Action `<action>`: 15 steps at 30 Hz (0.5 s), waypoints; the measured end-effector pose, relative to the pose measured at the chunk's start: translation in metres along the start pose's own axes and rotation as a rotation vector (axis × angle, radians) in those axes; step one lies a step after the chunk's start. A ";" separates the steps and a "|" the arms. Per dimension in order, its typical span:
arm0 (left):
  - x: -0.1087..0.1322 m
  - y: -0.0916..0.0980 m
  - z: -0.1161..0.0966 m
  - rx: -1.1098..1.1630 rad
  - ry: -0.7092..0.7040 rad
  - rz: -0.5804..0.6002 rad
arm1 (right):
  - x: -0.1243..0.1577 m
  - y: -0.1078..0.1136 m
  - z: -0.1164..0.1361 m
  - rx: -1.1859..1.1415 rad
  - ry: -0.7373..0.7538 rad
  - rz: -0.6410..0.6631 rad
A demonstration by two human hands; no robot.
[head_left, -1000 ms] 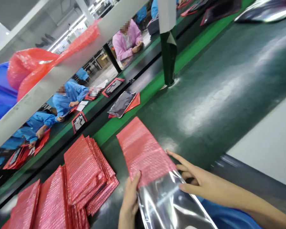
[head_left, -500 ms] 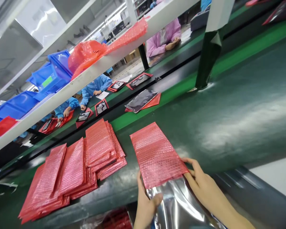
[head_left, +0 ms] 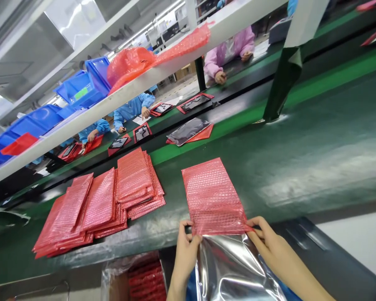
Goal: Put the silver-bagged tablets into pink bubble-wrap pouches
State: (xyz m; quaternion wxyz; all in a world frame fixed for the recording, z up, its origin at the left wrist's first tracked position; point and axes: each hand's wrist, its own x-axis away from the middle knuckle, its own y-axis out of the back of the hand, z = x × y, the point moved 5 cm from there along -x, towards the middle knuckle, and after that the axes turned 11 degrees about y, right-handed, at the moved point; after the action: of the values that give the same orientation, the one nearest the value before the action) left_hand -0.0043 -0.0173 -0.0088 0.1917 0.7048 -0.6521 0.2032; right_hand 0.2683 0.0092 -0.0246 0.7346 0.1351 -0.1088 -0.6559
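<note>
Fingers (head_left: 194, 244) pinch the red pouch (head_left: 213, 194) at opposite edges.

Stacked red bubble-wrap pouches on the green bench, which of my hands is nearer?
Left. Your left hand, at the left edge of the held red bubble-wrap pouch, is right of the stacked pouches; your right hand, at that pouch's right edge, is farther right.

Left fingers (head_left: 194, 244) — now together at red pouch (head_left: 213, 194)
</note>
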 end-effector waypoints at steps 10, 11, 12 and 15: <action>0.000 0.010 -0.028 -0.336 -0.333 -0.229 | -0.002 0.005 -0.006 0.040 -0.020 -0.040; 0.000 0.011 -0.030 -0.353 -0.362 -0.221 | -0.001 0.008 -0.006 0.045 -0.008 -0.052; -0.001 0.012 -0.032 -0.361 -0.386 -0.208 | 0.000 0.010 -0.006 0.050 0.006 -0.070; -0.005 0.018 -0.035 -0.341 -0.372 -0.131 | 0.004 0.018 -0.006 0.040 0.041 -0.118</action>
State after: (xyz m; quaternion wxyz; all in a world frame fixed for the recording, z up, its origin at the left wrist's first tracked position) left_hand -0.0238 0.0043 0.0177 0.1973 0.7284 -0.6538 -0.0557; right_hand 0.2878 0.0077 -0.0243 0.6939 0.1695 -0.0985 -0.6929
